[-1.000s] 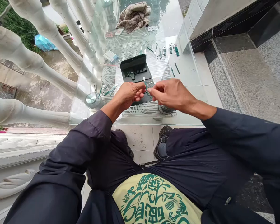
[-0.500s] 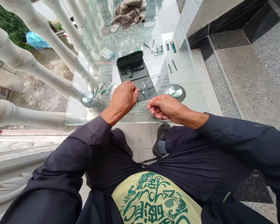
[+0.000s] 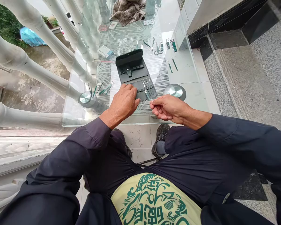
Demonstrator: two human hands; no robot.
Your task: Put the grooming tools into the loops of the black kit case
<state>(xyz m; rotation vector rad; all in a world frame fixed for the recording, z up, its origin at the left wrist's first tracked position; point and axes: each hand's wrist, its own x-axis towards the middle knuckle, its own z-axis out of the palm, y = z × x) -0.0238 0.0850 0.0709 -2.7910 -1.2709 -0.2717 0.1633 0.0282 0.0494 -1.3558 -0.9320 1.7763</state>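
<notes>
A black tool case [image 3: 133, 70] lies open on a glass table [image 3: 194, 89], with several thin green and silver tools [image 3: 148, 87] tucked into its near half. My left hand [image 3: 124, 101] rests on the near left corner of the case, fingers curled down on it. My right hand [image 3: 170, 107] hovers just right of the case's near edge, fingers pinched together; what they hold, if anything, I cannot make out.
Loose green tools [image 3: 103, 88] lie left of the case by a round metal table fitting [image 3: 85, 97]; another fitting [image 3: 175, 91] sits to the right. Scissors and clippers [image 3: 162, 46], a small box [image 3: 104, 51] and a cloth [image 3: 127, 11] lie farther back. White balusters [image 3: 37, 67] stand left.
Both hands were pinching a green tool together above the case. They have separated: the left went down onto the case, the right drew back toward me and lower.
</notes>
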